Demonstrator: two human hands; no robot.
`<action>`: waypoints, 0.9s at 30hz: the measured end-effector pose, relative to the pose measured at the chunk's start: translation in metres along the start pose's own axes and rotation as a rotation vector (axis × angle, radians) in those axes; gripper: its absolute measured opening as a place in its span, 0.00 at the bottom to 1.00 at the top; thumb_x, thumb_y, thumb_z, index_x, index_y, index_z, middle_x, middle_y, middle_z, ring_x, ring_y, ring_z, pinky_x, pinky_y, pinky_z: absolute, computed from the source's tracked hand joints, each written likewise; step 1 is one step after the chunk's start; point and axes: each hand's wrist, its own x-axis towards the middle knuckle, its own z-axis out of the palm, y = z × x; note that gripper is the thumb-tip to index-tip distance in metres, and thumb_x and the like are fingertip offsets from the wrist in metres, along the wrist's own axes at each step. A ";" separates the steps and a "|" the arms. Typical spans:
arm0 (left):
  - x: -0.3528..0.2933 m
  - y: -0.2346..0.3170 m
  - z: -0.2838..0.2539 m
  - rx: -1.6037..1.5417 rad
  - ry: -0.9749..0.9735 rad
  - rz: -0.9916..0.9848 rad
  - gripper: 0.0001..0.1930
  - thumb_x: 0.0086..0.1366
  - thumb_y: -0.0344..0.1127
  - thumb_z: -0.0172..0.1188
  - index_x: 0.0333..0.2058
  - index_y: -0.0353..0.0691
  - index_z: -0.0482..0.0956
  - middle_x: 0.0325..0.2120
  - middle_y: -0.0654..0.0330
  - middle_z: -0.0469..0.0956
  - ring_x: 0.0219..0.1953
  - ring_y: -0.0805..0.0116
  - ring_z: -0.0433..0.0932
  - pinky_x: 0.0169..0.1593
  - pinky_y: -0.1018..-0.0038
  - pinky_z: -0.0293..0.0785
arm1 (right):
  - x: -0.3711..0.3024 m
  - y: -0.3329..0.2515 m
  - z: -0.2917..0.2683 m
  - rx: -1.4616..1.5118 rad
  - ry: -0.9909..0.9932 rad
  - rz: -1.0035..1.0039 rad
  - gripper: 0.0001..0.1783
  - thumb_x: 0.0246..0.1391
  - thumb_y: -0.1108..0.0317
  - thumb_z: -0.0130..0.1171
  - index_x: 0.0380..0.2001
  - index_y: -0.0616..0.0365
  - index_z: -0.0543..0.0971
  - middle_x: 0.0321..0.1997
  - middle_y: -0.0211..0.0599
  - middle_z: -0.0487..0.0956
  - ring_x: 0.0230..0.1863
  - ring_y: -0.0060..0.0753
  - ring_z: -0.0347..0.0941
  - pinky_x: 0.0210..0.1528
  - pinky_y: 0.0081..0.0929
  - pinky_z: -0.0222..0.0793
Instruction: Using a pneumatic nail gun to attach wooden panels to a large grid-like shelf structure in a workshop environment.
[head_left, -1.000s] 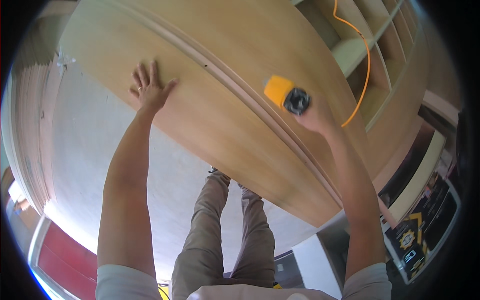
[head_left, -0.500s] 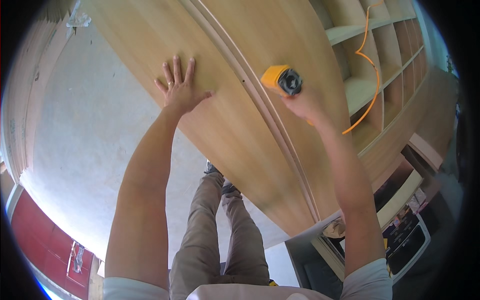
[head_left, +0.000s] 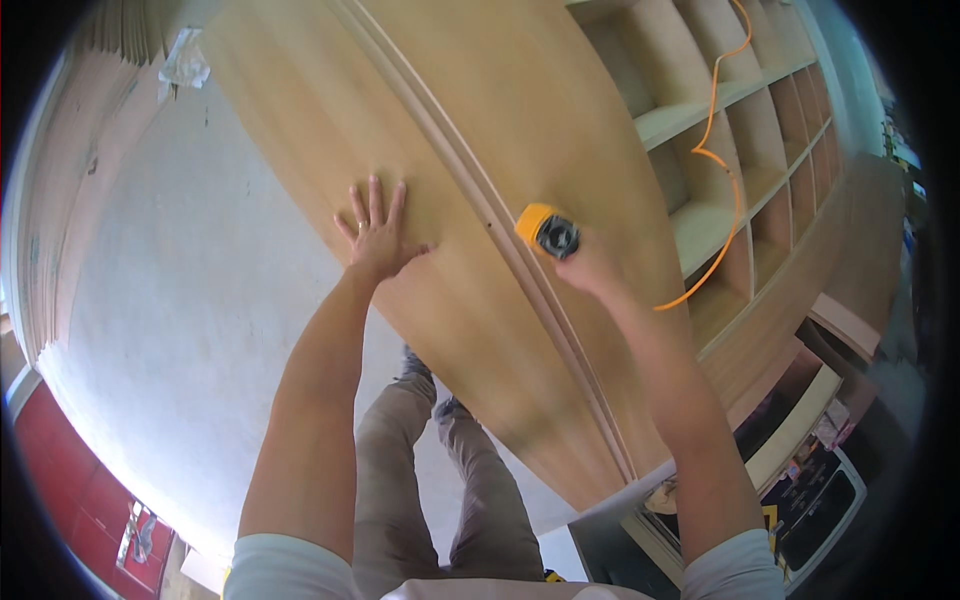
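My left hand [head_left: 380, 240] lies flat on a wide wood-veneer panel [head_left: 420, 310], fingers spread, near the panel's left edge. A ring shows on one finger. My right hand [head_left: 590, 265] is wrapped round the grip of a yellow nail gun [head_left: 538, 222] with a round black cap. The gun is over the panel, just right of a long strip [head_left: 536, 290] that runs lengthwise along it. A small dark spot marks this strip left of the gun. The gun's tip is hidden beneath its body, so I cannot tell whether it touches the wood.
An orange air hose [head_left: 738, 200] curls over an open wooden shelf frame [head_left: 720, 215] on the right. A pale grey board surface [head_left: 200, 260] spreads on the left, past my legs. Stacked sheets [head_left: 50, 240] stand at far left. Boards and a dark, pale-rimmed object [head_left: 815, 500] are at lower right.
The whole view has shifted, so panel and hands appear lower. My right hand with the nail gun has come slightly left, closer to the strip. My left hand stays flat on the panel.
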 end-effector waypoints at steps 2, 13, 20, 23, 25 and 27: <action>0.000 -0.005 0.000 -0.006 0.007 0.005 0.64 0.46 0.78 0.63 0.74 0.62 0.36 0.74 0.53 0.21 0.73 0.43 0.14 0.66 0.29 0.21 | -0.004 -0.009 -0.001 -0.002 -0.029 0.010 0.12 0.47 0.61 0.62 0.33 0.56 0.84 0.35 0.50 0.83 0.40 0.58 0.80 0.43 0.47 0.76; 0.001 -0.007 -0.012 -0.089 -0.114 0.060 0.58 0.53 0.72 0.62 0.74 0.60 0.40 0.75 0.51 0.26 0.74 0.40 0.21 0.67 0.28 0.25 | 0.110 -0.069 -0.031 0.365 -0.032 0.074 0.18 0.47 0.64 0.64 0.42 0.60 0.81 0.38 0.48 0.84 0.44 0.47 0.82 0.46 0.36 0.75; 0.092 -0.125 -0.086 0.052 0.174 0.258 0.45 0.60 0.64 0.60 0.72 0.67 0.50 0.76 0.59 0.36 0.77 0.54 0.35 0.70 0.35 0.33 | 0.177 -0.182 -0.071 0.417 -0.009 0.085 0.17 0.50 0.63 0.63 0.42 0.60 0.81 0.40 0.47 0.84 0.45 0.44 0.82 0.46 0.36 0.75; 0.137 -0.168 -0.141 0.042 0.303 0.103 0.46 0.60 0.65 0.61 0.72 0.66 0.50 0.76 0.59 0.35 0.77 0.55 0.33 0.70 0.35 0.34 | 0.193 -0.202 -0.068 0.428 -0.102 0.158 0.18 0.50 0.61 0.63 0.43 0.60 0.81 0.40 0.47 0.85 0.46 0.43 0.82 0.47 0.36 0.75; 0.156 -0.172 -0.176 0.007 0.239 0.048 0.47 0.59 0.67 0.60 0.73 0.67 0.47 0.76 0.59 0.33 0.77 0.55 0.30 0.70 0.35 0.32 | 0.193 -0.206 -0.068 0.312 -0.048 0.132 0.19 0.50 0.61 0.63 0.43 0.59 0.81 0.40 0.49 0.84 0.45 0.45 0.82 0.45 0.37 0.75; 0.164 -0.176 -0.192 -0.017 0.178 -0.005 0.49 0.59 0.68 0.60 0.73 0.68 0.44 0.76 0.60 0.31 0.77 0.54 0.27 0.71 0.35 0.31 | 0.197 -0.198 -0.057 0.307 0.028 0.080 0.17 0.49 0.62 0.63 0.41 0.59 0.82 0.38 0.50 0.84 0.43 0.48 0.81 0.44 0.39 0.75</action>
